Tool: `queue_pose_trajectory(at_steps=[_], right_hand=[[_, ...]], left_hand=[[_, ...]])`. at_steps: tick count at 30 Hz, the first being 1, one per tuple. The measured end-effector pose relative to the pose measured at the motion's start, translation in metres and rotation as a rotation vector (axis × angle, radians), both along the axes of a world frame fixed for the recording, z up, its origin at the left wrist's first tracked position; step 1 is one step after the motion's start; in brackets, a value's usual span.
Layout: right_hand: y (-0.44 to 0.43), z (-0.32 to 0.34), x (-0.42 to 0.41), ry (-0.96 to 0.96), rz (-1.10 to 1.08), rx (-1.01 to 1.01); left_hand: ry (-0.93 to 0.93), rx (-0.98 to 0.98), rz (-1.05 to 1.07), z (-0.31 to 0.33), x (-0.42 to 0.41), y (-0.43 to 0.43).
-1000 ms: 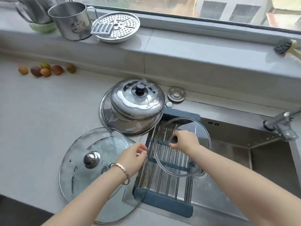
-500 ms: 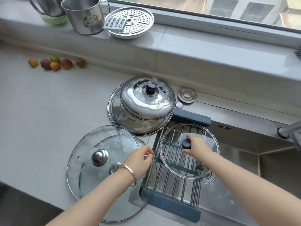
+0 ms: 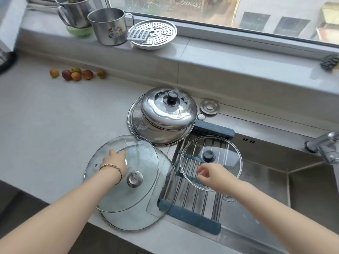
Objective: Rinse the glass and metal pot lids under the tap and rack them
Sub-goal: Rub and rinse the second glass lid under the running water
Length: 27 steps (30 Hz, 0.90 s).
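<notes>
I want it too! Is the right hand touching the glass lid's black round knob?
Apart. The head view shows a gap between right hand and black round knob.

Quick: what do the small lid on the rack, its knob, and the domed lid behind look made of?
The small lid is clear glass: the rack bars show through; thin shiny metal rim. The knob is dark, matte, probably plastic. The domed lid is polished metal, likely stainless steel: bright reflections.

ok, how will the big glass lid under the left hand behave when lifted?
Likely slippery: the large glass lid looks wet, with droplets. Probably stiff yet breakable, being glass. It lies on a lower glass lid, so a push may slide it.
</notes>
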State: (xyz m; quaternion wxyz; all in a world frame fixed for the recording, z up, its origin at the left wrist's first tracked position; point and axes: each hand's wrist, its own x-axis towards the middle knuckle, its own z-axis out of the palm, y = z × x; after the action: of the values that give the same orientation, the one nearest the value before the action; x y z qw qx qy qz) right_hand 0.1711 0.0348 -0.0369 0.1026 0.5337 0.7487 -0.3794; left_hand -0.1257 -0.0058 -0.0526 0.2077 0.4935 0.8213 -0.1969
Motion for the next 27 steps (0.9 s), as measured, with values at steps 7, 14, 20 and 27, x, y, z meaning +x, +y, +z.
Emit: queue_pose_trajectory(at_steps=[7, 14, 20, 27], right_hand=[[-0.025, -0.002, 0.018, 0.171, -0.158, -0.027], [-0.028, 0.023, 0.065, 0.628, -0.784, -0.268], [-0.045, 0.022, 0.159, 0.746, -1.180, -0.280], [-0.071, 0.013, 0.265, 0.776, -1.504, -0.182]], left_hand=[[-0.116, 0.204, 0.021, 0.020, 0.022, -0.005], [-0.267, 0.325, -0.313, 0.083, 0.158, -0.011], [-0.425, 0.282, -0.544, 0.099, 0.280, -0.014], [-0.489, 0.341, -0.623, 0.087, 0.352, -0.004]])
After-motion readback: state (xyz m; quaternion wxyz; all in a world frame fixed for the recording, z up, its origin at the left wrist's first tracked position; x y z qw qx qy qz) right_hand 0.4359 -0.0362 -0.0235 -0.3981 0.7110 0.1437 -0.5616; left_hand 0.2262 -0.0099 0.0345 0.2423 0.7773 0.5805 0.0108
